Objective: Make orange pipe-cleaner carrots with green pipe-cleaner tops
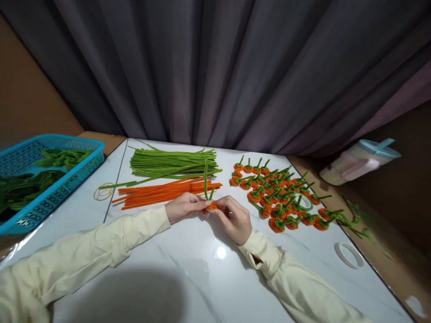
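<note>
Between my hands is a small orange pipe-cleaner pumpkin (212,206) with a long green pipe cleaner (206,179) standing up from it and a shorter green end beside it. My left hand (186,206) pinches it from the left. From the right, the thumb and fingers of my right hand (235,220) close on the same piece. Just beyond lie a bundle of orange pipe cleaners (161,193) and, behind that, a thick bundle of green pipe cleaners (171,162). Many finished-looking orange pumpkins with green stems (278,190) are spread to the right of my hands.
A blue basket (97,154) with green fuzzy pieces stands at left, near some thin yellow rings (103,192). A green tape roll (303,202) lies among the pumpkins, a white ring (349,255) nearer me. A lidded tumbler (350,163) stands right; a dark curtain (202,67) hangs behind.
</note>
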A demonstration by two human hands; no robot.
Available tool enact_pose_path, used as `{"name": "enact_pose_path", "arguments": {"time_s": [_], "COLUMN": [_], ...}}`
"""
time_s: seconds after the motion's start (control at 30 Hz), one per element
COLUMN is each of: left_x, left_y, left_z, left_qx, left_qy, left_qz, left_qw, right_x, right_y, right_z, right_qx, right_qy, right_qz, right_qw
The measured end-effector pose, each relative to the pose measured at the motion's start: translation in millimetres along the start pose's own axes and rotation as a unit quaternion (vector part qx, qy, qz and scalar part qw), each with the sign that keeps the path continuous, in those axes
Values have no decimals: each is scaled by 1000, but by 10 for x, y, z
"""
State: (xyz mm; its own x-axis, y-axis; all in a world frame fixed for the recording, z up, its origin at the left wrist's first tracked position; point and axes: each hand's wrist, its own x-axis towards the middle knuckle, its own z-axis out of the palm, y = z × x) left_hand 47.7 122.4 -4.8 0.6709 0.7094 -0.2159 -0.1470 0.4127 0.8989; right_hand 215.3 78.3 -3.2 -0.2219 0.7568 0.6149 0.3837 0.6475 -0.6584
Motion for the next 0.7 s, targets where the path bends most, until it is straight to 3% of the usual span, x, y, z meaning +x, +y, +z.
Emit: {"name": "enact_pose_path", "arguments": {"time_s": [0.23,0.4,0.53,0.7], "left_x": [-17,-33,-38,-42], "left_y": [3,1,2,-30], "left_z": [14,15,14,8], "left_qx": [89,148,194,235], "left_qy": [33,46,45,48], "left_qz": [43,67,97,124], "left_qw": [995,986,975,963], "right_x": [-39,-29,-24,-71], "right_y": [23,30,50,95], "right_z": [37,40,18,14], "right_qx": [38,25,-60,-213], "right_qy": [-6,-9,-25,-65], "right_qz": [9,-20,-54,-107], "right_qw": [999,999,996,969]}}
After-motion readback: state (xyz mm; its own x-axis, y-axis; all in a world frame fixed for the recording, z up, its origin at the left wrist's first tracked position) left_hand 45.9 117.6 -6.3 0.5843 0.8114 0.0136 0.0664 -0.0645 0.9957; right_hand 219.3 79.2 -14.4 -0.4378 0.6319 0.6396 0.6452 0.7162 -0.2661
